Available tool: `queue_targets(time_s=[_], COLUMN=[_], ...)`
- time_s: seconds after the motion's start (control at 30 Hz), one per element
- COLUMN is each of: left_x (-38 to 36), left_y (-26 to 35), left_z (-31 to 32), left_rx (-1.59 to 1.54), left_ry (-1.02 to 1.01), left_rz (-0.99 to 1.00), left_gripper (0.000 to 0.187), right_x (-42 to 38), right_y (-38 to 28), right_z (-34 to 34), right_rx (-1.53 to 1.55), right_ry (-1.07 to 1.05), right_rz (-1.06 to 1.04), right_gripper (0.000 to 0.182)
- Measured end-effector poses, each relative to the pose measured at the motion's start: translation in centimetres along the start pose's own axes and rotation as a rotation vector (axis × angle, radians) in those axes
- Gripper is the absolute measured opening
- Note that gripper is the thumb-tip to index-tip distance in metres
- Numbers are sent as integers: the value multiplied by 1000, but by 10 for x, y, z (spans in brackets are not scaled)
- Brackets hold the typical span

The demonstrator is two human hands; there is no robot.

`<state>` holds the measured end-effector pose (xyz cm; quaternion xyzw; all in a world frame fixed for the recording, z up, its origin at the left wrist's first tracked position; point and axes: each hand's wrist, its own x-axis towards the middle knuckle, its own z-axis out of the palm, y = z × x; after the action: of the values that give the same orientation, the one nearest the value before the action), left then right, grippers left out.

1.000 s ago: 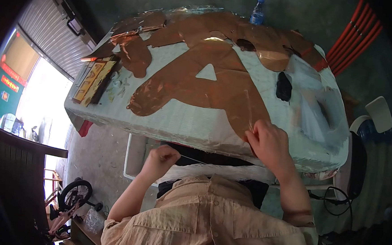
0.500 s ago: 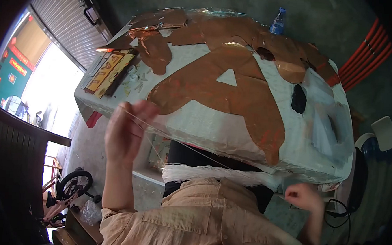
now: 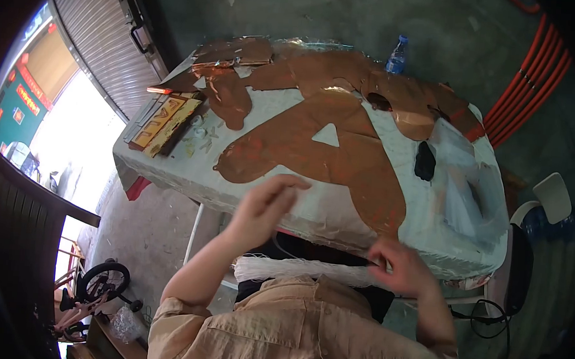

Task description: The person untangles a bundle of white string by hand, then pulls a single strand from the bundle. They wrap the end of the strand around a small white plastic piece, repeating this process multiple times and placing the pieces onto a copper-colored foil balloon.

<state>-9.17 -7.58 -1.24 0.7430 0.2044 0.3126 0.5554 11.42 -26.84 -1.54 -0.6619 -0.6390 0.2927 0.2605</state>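
A bundle of white thread (image 3: 301, 271) lies across my lap. Above its left part, near the table edge, is my left hand (image 3: 266, 208), somewhat blurred, with its fingers pinched together. A thin strand hangs below this hand towards the bundle, and its grip on the strand is partly hidden. My right hand (image 3: 404, 267) is at the bundle's right end, fingers curled in; what they hold, if anything, is too small to make out. Just beyond both hands, a large brown A-shaped sheet (image 3: 290, 137) with a triangular hole lies flat on the covered table (image 3: 332, 205).
More brown sheets (image 3: 320, 69) line the table's far side, with a water bottle (image 3: 397, 54) behind them. At the left sits a stack of yellow-brown boards (image 3: 162, 126). A black item (image 3: 425, 160) and clear plastic (image 3: 464, 203) are at the right. A chair (image 3: 553, 199) stands beyond.
My left hand has moved right and towards the middle, and the taut strand has slackened. My right hand has moved left and forward to the bundle's end. The view has shifted slightly.
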Motion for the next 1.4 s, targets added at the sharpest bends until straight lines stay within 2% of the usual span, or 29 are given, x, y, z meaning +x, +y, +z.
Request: queue_targets(time_s=[0.07,0.17,0.2,0.27,0.33,0.37,0.43,0.47,0.53,0.57,0.6,0.63,0.67,0.73,0.77,0.83,0.87,0.93,0.97,1.0,1.03,1.07,1.13,1.17,1.23,1.3,1.37,1.4], left_x=[7,11,11,11,11,12,13,13,16,17,18,17,15,13,12,15,19,22,24,26,26,26,28,31,39,41,39,37], left_y=[-12,-4,-1,-1,-1,-1,-3,-4,-13,-25,-27,-29,-29,-24,-20,-17,-17,-20,-22,-24,-26,-26,-14,-5,-20,-25,-25,-28], left_z=[16,21,21,20,17,16,13,11,7,5,6,11,18,21,20,12,2,-4,-3,0,14,14,14,11,6,9,27,33], left_rx=[10,120,214,241,267,267,272,177,94,94,93,101,89,81,112,146,43,-57,71,198,105,106,168,70,59,51,-91,-91], left_ry=[-32,-93,-118,-117,-109,-127,-131,-124,-101,-4,90,100,75,59,18,-17,49,119,72,23,-18,-21,-77,-13,12,32,-1,-3], left_rz=[20,57,66,94,118,100,80,42,7,16,25,23,-4,-29,-10,14,32,47,35,22,68,65,46,-48,-2,46,28,26], left_gripper=[25,37,43,44,44,43,42,34,28,21,17,17,16,17,16,15,14,13,13,13,13,13,16,19,20,22,23,23], right_x=[37,80,91,109,126,131,140,142,147,150,151,152,155,158,162,171,169,161,159,157,156,161,172,172,170,164,160,159], right_y=[-21,-37,-39,-34,-27,-24,-19,-19,-19,-22,-27,-30,-32,-34,-26,-5,0,-3,-8,-13,-16,-14,-5,1,12,10,3,-2], right_z=[0,2,2,-1,-3,-5,-10,-12,-14,-16,-19,-20,-18,-15,-10,-2,-4,-13,-15,-16,-16,-13,-7,-10,-17,-19,-23,-22], right_rx=[24,136,43,-54,208,204,399,395,748,746,977,1208,1211,678,680,152,152,632,634,795,955,959,658,659,691,793,895,1039], right_ry=[191,220,202,181,-136,-145,-357,-367,-363,-376,-264,-146,-156,74,69,69,63,-452,-456,-360,-260,-258,95,95,-309,-367,-420,-258], right_rz=[-138,-133,-180,-236,-113,-121,-81,-93,-127,-141,-171,-194,-200,-356,-359,-626,-630,-321,-325,-320,-312,-312,-300,-298,-365,-316,-265,-199], right_gripper=[10,8,11,15,23,23,23,23,23,23,21,19,19,14,14,16,16,15,15,15,15,15,16,16,17,16,16,17])
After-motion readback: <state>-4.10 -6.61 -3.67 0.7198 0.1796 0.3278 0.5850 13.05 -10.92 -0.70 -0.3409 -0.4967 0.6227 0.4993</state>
